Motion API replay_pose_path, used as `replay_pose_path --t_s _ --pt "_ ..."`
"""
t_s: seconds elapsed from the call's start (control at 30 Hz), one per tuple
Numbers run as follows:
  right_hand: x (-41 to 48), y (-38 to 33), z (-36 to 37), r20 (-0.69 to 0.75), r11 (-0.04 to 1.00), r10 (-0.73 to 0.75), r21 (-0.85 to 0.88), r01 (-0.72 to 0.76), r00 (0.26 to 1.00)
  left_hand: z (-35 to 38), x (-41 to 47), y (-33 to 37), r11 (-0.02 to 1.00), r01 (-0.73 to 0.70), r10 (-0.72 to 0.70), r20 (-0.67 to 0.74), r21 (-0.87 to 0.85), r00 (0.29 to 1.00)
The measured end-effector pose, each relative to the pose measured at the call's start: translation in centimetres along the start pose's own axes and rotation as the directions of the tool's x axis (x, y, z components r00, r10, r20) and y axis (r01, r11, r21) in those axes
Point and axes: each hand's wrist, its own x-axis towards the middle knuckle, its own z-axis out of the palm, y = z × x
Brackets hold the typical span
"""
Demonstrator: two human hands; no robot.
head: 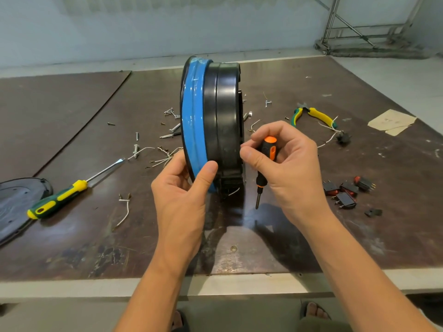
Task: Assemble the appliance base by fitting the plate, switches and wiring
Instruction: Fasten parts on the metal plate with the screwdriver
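A round black appliance base (224,116) with a blue band stands on its edge in the middle of the table. My left hand (184,188) grips its lower near rim, thumb across the blue band. My right hand (285,161) holds a small orange-and-black screwdriver (266,164), tip pointing down, while its fingertips touch the base's right face. Several red-and-black rocker switches (347,190) lie at the right. A dark oval plate (16,202) lies at the left edge. Loose white wires (163,156) lie behind the base.
A yellow-green flat screwdriver (72,188) lies at the left. Yellow-green pliers (314,116) and a wired switch (342,137) sit at the back right, near a scrap of paper (393,122). Screws (171,112) are scattered behind the base. The table's front edge (72,286) is close.
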Motion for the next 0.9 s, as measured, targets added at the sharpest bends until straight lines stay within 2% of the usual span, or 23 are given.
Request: replay_pose_path --t_s 0.13,0.23,0.33,0.47,0.57,0.63,0.73,0.83,0.9 --pt "-0.2 -0.3 0.1 -0.01 0.996 0.069 0.051 -0.069 0.998 0.3 -0.2 0.4 0.998 -0.029 0.031 -0.033 0.048 0.999" --pt "-0.4 -0.7 0.8 -0.085 1.0 0.021 -0.009 -0.022 0.996 0.4 -0.3 0.9 0.99 -0.073 0.08 -0.053 0.121 0.995" --pt "-0.7 -1.1 1.4 -0.158 0.998 0.051 -0.019 -0.055 0.986 0.4 -0.3 1.3 0.97 -0.114 0.131 -0.067 0.215 0.989" --pt "-1.1 -1.5 1.9 -0.18 0.991 0.116 -0.04 -0.125 0.977 0.5 -0.4 2.0 0.898 -0.203 0.248 -0.068 0.391 0.966" --pt "-0.9 -1.7 1.5 -0.156 0.966 0.257 0.061 -0.25 0.954 0.4 -0.2 2.5 0.808 -0.288 0.321 0.025 0.514 0.947" --pt "-0.6 -1.7 1.0 -0.097 0.917 0.396 0.089 -0.388 0.913 0.3 0.1 2.8 0.713 -0.334 0.346 0.105 0.617 0.932" --pt "-0.2 -1.2 0.1 0.037 0.786 0.599 0.161 -0.597 0.8 0.2 0.2 3.0 0.601 -0.325 0.285 0.184 0.731 0.941" --pt "-0.1 -0.5 -0.5 0.1 0.664 0.715 0.213 -0.717 0.692 0.4 -0.1 3.2 0.497 -0.302 0.186 0.241 0.813 0.953" --pt "0.0 -0.1 -0.9 0.124 0.605 0.76 0.222 -0.764 0.638 0.7 -0.2 3.5 0.47 -0.293 0.146 0.254 0.833 0.956"
